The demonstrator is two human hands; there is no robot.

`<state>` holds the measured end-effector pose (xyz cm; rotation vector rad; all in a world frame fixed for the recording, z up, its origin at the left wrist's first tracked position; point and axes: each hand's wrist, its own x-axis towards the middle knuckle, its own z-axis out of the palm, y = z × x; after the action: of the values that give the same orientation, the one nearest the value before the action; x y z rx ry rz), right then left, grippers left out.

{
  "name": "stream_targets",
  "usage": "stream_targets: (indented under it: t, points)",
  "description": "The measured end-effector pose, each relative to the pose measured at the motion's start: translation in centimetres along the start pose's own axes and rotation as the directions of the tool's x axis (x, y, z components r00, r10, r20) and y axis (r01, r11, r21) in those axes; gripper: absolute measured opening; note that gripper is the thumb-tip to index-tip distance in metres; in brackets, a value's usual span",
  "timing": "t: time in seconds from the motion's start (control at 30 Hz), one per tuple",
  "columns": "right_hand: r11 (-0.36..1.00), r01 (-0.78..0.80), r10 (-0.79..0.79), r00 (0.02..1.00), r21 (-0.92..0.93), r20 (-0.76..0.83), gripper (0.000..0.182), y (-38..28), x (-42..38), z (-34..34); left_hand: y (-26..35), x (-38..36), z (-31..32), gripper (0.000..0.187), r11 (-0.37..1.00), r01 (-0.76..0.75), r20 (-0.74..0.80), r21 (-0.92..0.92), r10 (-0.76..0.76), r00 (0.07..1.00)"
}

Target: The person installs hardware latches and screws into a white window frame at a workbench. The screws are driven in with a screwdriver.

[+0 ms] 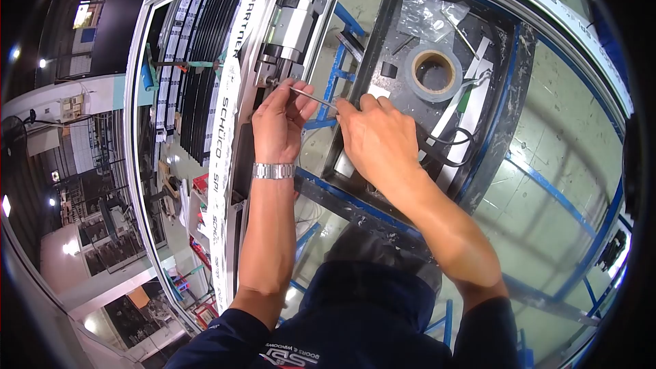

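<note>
My right hand [379,137] is closed around the end of a thin metal rod [314,98], perhaps a hex key or screwdriver shaft; its handle end is hidden in the fist. The rod points left to my left hand [279,116], whose thumb and fingers are curled together at its tip; what they pinch there I cannot make out. Just above those fingertips is a small metal fitting [268,72] on the frame profile [229,102]. A silver hinge-like block [295,27] sits further up that profile. A metal watch [274,171] circles my left wrist.
A dark tray [403,20] on a blue-edged stand holds a tape roll [433,74], a plastic bag [427,17], a black cable loop [454,147] and white strips [451,113]. Beyond the frame, at left, long black profiles [205,61] stand stacked. Blue bars [553,195] run at right.
</note>
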<state>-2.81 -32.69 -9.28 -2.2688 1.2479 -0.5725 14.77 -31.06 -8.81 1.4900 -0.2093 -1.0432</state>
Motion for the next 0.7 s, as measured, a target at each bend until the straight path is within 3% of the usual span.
stream_targets:
  t: [0.1,0.2,0.3,0.33,0.43,0.47,0.57,0.67,0.7]
  points:
    - [0.971,-0.104,0.090,0.993,0.214,0.075,0.025,0.4,0.1,-0.7,0.2,0.2,-0.2,0.019,1.000,0.026,0.050,-0.009,-0.025,0.998]
    - [0.839,0.001,0.120,0.975,0.543,-0.187,0.025,1.6,-1.2,-0.9,-0.1,0.5,0.0,0.018,0.999,0.029,0.036,-0.035,-0.028,0.999]
    - [0.930,0.206,-0.125,0.956,0.304,-0.266,0.027,3.7,-3.5,-2.0,0.0,0.6,0.0,0.017,0.998,0.021,0.040,-0.056,-0.018,0.999]
    - [0.940,0.208,-0.145,0.961,0.270,-0.235,0.031,3.6,-4.1,-2.4,-0.1,0.5,-0.1,0.017,0.998,0.022,0.044,-0.063,-0.019,0.999]
    - [0.922,0.269,-0.180,0.934,0.279,-0.307,0.032,4.2,-4.2,-1.1,-0.1,0.5,-0.1,0.016,0.999,0.027,0.023,-0.034,-0.026,0.999]
    - [0.891,0.264,-0.134,0.930,0.368,-0.343,0.031,4.3,-3.9,-1.0,-0.3,0.5,-0.2,0.017,1.000,0.018,0.010,-0.022,-0.018,1.000]
    - [0.768,0.027,0.183,0.948,0.639,-0.260,0.030,3.7,-3.7,-0.1,-0.4,0.4,-0.3,0.017,1.000,0.014,-0.005,0.022,-0.014,1.000]
    - [0.371,-0.324,0.456,0.880,0.870,0.134,0.036,2.5,-2.9,-1.8,-0.1,-0.1,0.1,0.018,1.000,0.021,0.007,0.018,-0.021,1.000]
    - [0.267,-0.362,0.482,0.853,0.893,0.202,0.040,2.4,-2.8,-1.9,-0.1,-0.3,0.5,0.017,1.000,0.029,0.036,-0.001,-0.029,0.999]
